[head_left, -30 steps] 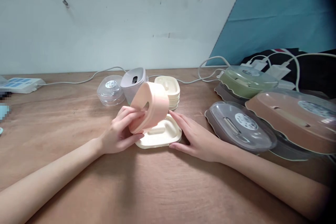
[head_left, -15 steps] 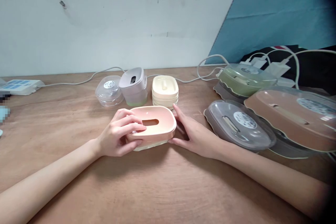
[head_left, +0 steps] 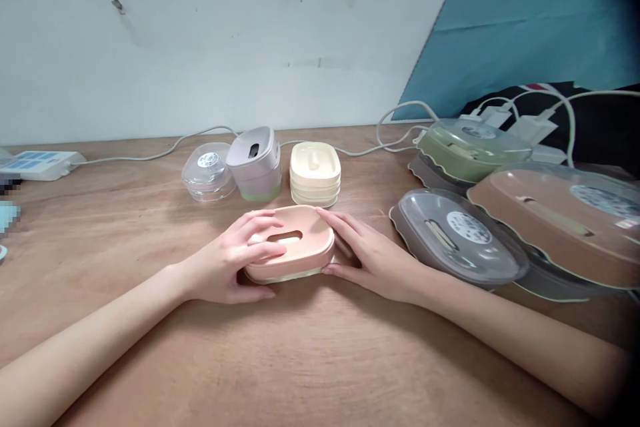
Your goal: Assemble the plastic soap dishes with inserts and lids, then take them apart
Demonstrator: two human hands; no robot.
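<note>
A peach plastic slotted dish (head_left: 311,227), probably a soap dish, rests on the table with a thin pale base (head_left: 300,275) under its edge. My left hand (head_left: 225,259) lies over its left part, fingers spread across the top around the oval slot. The left thumb stretches out in front, off the dish's wall. My right hand (head_left: 377,259) grips the right end, fingertips at the back corner and thumb at the front corner. Just behind stands a cream stack of similar small dishes (head_left: 315,177). Left of that is a lilac slotted stack (head_left: 255,167) with a green bottom.
Clear plastic lids (head_left: 207,173) with a patterned sticker sit at the back left. Grey (head_left: 460,240), peach (head_left: 555,227) and green (head_left: 475,147) covered dishes crowd the right. White cables and plugs (head_left: 535,127) lie behind them; a power strip (head_left: 43,165) sits far left.
The peach dish has come down lower, with less of the pale base showing. My left thumb has left its front wall, and my right fingers have moved onto its back corner.
</note>
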